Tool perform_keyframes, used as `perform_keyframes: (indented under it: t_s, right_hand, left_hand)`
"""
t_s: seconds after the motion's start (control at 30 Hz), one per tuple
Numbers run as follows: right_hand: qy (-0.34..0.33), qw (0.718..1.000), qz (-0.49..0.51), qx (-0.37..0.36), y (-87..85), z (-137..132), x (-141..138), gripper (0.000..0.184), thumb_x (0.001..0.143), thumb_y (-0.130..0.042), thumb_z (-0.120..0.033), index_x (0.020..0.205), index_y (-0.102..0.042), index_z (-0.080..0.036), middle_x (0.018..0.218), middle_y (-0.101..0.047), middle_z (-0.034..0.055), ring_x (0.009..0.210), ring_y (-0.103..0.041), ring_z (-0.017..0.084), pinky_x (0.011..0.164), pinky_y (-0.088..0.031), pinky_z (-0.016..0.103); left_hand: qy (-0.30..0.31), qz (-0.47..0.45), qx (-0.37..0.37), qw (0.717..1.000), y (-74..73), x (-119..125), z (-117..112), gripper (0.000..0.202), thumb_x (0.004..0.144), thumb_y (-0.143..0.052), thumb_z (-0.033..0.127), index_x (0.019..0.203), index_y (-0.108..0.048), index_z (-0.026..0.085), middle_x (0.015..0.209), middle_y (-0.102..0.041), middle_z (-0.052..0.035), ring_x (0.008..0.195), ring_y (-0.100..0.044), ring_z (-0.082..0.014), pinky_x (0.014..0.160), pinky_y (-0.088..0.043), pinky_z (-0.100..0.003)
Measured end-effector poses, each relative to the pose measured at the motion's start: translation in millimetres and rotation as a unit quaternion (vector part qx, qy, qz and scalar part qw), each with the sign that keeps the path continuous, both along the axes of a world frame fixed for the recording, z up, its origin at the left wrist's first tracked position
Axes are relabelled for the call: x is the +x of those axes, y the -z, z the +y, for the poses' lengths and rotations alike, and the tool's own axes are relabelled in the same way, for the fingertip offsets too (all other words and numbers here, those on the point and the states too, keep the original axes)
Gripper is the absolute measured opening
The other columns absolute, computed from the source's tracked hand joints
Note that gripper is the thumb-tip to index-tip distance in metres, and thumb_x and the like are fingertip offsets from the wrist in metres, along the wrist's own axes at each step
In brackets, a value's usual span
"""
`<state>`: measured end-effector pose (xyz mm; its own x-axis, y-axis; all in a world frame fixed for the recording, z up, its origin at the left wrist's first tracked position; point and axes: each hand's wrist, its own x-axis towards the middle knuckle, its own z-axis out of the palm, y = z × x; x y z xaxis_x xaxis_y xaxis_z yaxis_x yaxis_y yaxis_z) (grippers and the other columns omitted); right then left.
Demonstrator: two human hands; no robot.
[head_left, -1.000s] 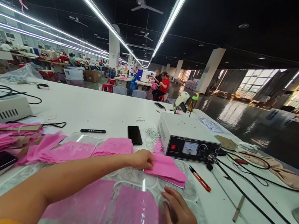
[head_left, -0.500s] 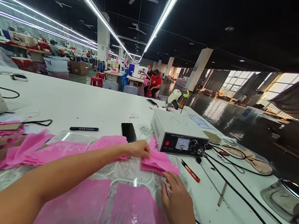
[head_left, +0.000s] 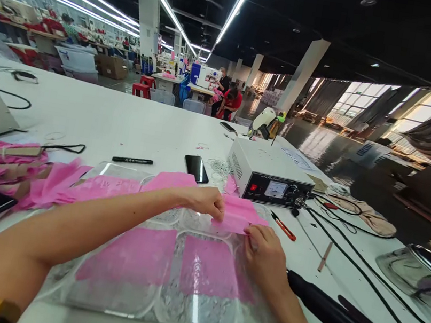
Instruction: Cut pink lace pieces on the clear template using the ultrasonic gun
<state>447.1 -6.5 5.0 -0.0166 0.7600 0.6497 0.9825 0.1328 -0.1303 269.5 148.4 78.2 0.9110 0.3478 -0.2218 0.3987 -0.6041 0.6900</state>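
Note:
A piece of thin pink fabric (head_left: 235, 221) stretches between my two hands, its near edge hanging in front of a pink stack. My left hand (head_left: 207, 202) is closed on its left corner, fingers curled. At the right corner, my right hand (head_left: 266, 249) pinches the edge between thumb and fingers. Below them lies a clear plastic template (head_left: 197, 310) with rounded panels. Flat pink pieces (head_left: 207, 268) show through it. Another folded pink pile (head_left: 172, 181) lies beyond my left forearm.
A control box (head_left: 276, 188) with a dial stands behind my hands. To its right lie an orange cutter (head_left: 284, 227), cables and a glass-like pot (head_left: 419, 275). A phone (head_left: 196, 168), a black marker (head_left: 132, 160) and pink fabric bundles (head_left: 0, 164) are to the left. A black rod-like handle (head_left: 312, 295) lies by my right forearm.
My right hand has closed from loosely spread fingers to a pinch on the fabric's edge. The pink piece is now drawn toward me between both hands. The view has tilted down.

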Motion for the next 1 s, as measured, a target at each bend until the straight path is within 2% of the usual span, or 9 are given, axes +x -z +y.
perform_keyframes:
  t_s: [0.1,0.2,0.3,0.6,0.8,1.0]
  right_hand:
    - [-0.087,0.996,-0.009,-0.002,2.5,-29,-5,0.014,0.09,-0.049,-0.013,0.091,-0.063,-0.018,0.088,-0.064,0.0058,0.084,-0.057,0.019,0.078,-0.046,0.033]
    - [-0.173,0.984,-0.035,0.001,1.0,-52,-11,0.017,0.089,-0.05,-0.006,0.098,-0.061,-0.016,0.088,-0.063,0.0061,0.083,-0.056,0.017,0.078,-0.045,0.031]
    - [-0.202,0.978,-0.046,-0.001,-1.1,-63,-15,0.02,0.089,-0.049,-0.003,0.102,-0.06,-0.015,0.086,-0.062,0.0066,0.082,-0.056,0.017,0.076,-0.045,0.031]
    - [-0.236,0.97,-0.036,-0.039,-0.4,-69,-12,0.022,0.09,-0.047,-0.008,0.104,-0.061,-0.018,0.089,-0.063,0.0068,0.083,-0.058,0.018,0.074,-0.048,0.033]
    - [-0.3,0.951,0.036,-0.061,-15.2,-61,-41,0.018,0.088,-0.052,-0.009,0.101,-0.061,-0.017,0.087,-0.062,0.007,0.081,-0.058,0.017,0.07,-0.05,0.03]
    - [-0.304,0.946,0.051,-0.098,-7.0,-48,-62,0.013,0.09,-0.052,-0.011,0.092,-0.062,-0.019,0.083,-0.063,0.0054,0.075,-0.058,0.017,0.065,-0.047,0.029]
  left_hand:
    - [0.009,0.003,-0.029,1.0,7.2,-16,-25,0.006,0.079,-0.064,0.014,0.074,-0.067,0.014,0.072,-0.062,0.002,0.068,-0.057,-0.0103,0.062,-0.043,-0.019]
    - [0.022,0.02,-0.037,0.999,11.7,-28,-48,0.006,0.075,-0.067,0.013,0.07,-0.069,0.015,0.069,-0.062,0.0029,0.064,-0.054,-0.0098,0.057,-0.039,-0.019]
    - [0.033,0.032,-0.021,0.999,14.2,-36,-64,0.007,0.075,-0.069,0.012,0.069,-0.07,0.016,0.069,-0.061,0.0026,0.064,-0.054,-0.01,0.057,-0.039,-0.019]
    - [0.041,0.037,0.067,0.996,21.7,-45,-83,0.011,0.077,-0.066,0.007,0.071,-0.07,0.016,0.077,-0.067,-0.0004,0.076,-0.06,-0.0151,0.075,-0.043,-0.025]
    - [0.046,0.034,0.082,0.995,23.8,-45,-84,0.01,0.078,-0.067,0.011,0.072,-0.071,0.017,0.076,-0.067,0.0002,0.077,-0.061,-0.0152,0.074,-0.043,-0.024]
    - [0.047,0.032,0.086,0.995,27.5,-46,-83,0.007,0.08,-0.067,0.014,0.076,-0.072,0.017,0.08,-0.068,0.0,0.077,-0.061,-0.0147,0.068,-0.042,-0.023]
